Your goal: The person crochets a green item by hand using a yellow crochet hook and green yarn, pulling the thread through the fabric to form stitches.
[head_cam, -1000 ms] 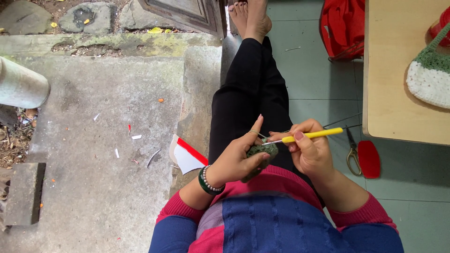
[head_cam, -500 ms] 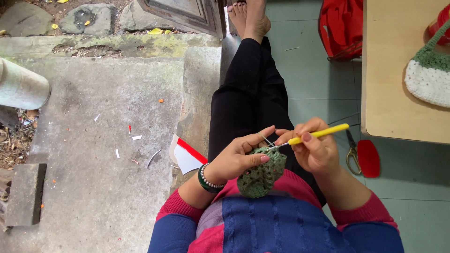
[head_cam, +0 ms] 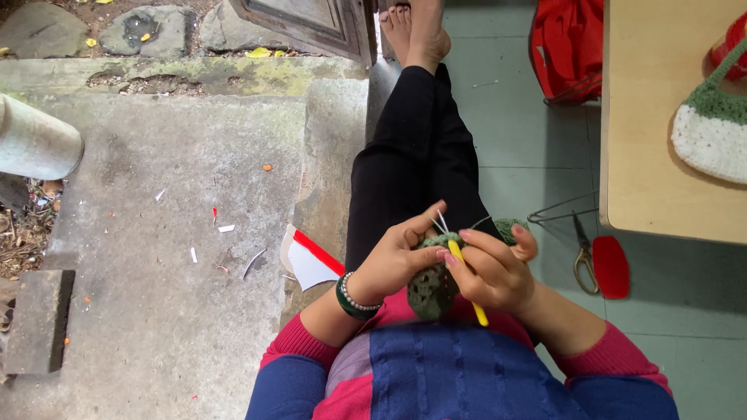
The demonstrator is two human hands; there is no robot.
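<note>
Over your lap, just above the black trouser legs point(head_cam: 412, 179), your two hands meet around one small green crochet piece point(head_cam: 430, 289). Your left hand point(head_cam: 397, 260) curls its fingers around the left side of that piece and pinches it, the thumb stretched toward the top edge; one green bangle with a beaded band point(head_cam: 352, 297) sits on that wrist. Your right hand point(head_cam: 494, 272) is closed around one yellow crochet hook point(head_cam: 465, 280), whose metal tip points up past the top of the crochet piece while its yellow end pokes out below your palm. The crochet piece touches both hands and hangs in front of your pink and blue sweater point(head_cam: 459, 373). To the right of the crochet piece, on the grey-green floor point(head_cam: 513, 132), lie one pair of scissors point(head_cam: 583, 257) and one flat red oval thing point(head_cam: 611, 267), just beside each other. Farther right stands one wooden table point(head_cam: 661, 117), with one green and white crocheted bag point(head_cam: 712, 132) on it. Beyond the table's left edge sits one red bag point(head_cam: 572, 43). To the left of the crochet piece, one white and red paper scrap point(head_cam: 310, 263) lies at the edge of the concrete step point(head_cam: 171, 233), with several tiny paper bits scattered there.
</note>
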